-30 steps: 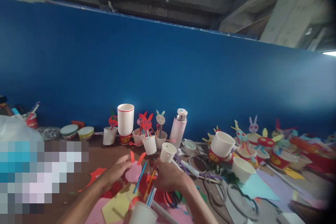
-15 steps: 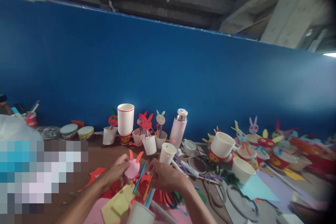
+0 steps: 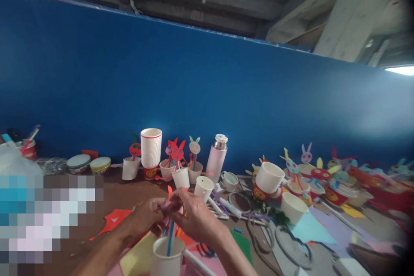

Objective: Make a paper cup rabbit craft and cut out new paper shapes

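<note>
My left hand (image 3: 152,215) pinches a pink paper rabbit head (image 3: 166,208) by its left side. An orange-red paper ear (image 3: 170,190) sticks up above the fingers. From the other side my right hand (image 3: 196,215) is closed on the same paper head, its fingers meeting the left ones and hiding most of it. Directly below, a blue-and-white straw (image 3: 170,239) stands up out of a white paper cup (image 3: 166,263), its top end reaching the paper between my hands. Whether the straw is gripped too, I cannot tell.
Behind stand a stack of paper cups (image 3: 151,148), a pink thermos (image 3: 216,157) and cups holding paper rabbits (image 3: 177,153). Finished rabbits (image 3: 318,172) crowd the right side. Coloured paper (image 3: 137,254), a grey cable (image 3: 261,237) and tape rolls lie about the hands.
My hands have come together over the cup with the straw. The pink rabbit head has moved right to the straw's top, and my right hand has closed on it.
</note>
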A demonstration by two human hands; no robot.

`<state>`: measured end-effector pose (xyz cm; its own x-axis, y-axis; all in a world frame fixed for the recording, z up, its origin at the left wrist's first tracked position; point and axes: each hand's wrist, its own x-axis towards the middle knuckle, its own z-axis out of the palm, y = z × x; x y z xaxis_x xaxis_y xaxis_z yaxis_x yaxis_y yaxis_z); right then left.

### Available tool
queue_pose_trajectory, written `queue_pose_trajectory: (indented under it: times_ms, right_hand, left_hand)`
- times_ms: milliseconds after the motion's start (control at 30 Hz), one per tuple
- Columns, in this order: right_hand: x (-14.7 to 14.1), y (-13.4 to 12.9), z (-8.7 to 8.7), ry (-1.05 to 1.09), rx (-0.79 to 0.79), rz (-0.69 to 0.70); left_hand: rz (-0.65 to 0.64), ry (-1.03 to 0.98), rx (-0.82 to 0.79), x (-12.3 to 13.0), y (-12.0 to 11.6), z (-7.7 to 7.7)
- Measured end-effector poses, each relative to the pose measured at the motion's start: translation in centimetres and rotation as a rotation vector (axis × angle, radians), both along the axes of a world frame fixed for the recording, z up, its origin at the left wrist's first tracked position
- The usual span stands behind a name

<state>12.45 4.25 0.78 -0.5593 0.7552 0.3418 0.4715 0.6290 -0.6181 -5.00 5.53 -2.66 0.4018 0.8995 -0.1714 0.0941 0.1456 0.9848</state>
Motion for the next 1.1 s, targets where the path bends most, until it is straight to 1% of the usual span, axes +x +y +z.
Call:
queue_pose_trajectory:
  times_ms: [200, 333, 467, 600, 800, 933, 1100]
  right_hand:
    - [0.0, 0.2, 0.0, 0.012, 0.065, 0.002]
    - [0.0, 0.1, 0.1, -0.004, 0.080, -0.017]
    - [-0.1, -0.2, 0.5, -0.033, 0.081, 0.001]
    - [-0.1, -0.3, 0.7, -0.030, 0.097, -0.002]
    - [-0.1, -0.1, 0.3, -0.051, 0.175, -0.032]
    - [0.0, -0.1, 0.3, -0.066, 0.223, -0.051]
    - [0.0, 0.2, 0.3, -0.033, 0.241, -0.062]
  left_hand:
    - [-0.052, -0.082, 0.020, 0.1, 0.0, 0.6]
    - [-0.085, -0.109, 0.003, 0.2, -0.1, 0.8]
    - [-0.097, -0.125, -0.005, 0.1, -0.1, 1.0]
    - [-0.115, -0.125, -0.017, 0.1, -0.3, 1.5]
    - [-0.109, -0.094, -0.013, 0.1, -0.8, 2.2]
    - [-0.143, -0.080, -0.012, 0.0, -0.9, 2.8]
    - [-0.179, -0.088, 0.006, -0.1, -1.2, 3.5]
